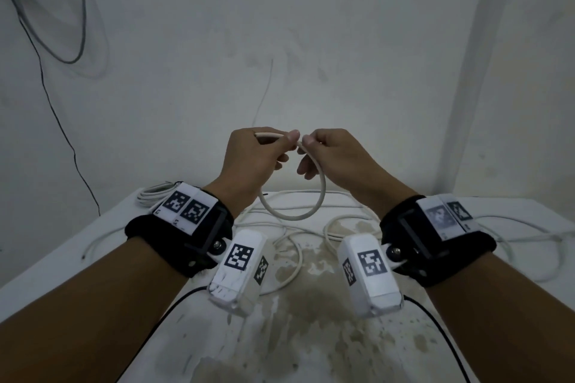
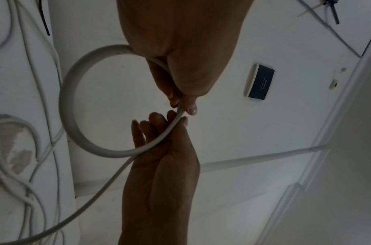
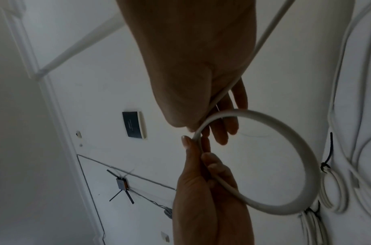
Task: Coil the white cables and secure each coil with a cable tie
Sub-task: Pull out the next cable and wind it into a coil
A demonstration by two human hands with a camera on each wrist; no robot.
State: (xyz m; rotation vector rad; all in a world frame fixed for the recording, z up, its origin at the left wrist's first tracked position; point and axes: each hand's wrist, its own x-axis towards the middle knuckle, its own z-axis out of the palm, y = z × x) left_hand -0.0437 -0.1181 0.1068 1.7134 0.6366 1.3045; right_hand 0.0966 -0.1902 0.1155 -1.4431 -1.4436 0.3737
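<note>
Both hands are raised above the table, close together, holding one white cable [image 1: 292,216] that hangs beneath them as a single round loop. My left hand [image 1: 281,146] grips the cable's free end, which lies across its palm with the thumb on top. My right hand [image 1: 309,146] pinches the cable where the loop closes, thumb against forefinger, its other fingers loosely spread. In the left wrist view the loop [image 2: 67,102] curves left of the left hand [image 2: 180,99] and meets the right hand [image 2: 172,126]. The right wrist view shows the loop [image 3: 306,149] and the cable's tail running up past the right hand [image 3: 203,131].
Loose white cables [image 1: 311,233] sprawl over the stained white table [image 1: 311,336] under the hands. A finished coil [image 1: 155,193] lies at the back left corner, bound by a black tie [image 3: 327,159]. The wall stands close behind, with black wires [image 1: 62,121] hanging at left.
</note>
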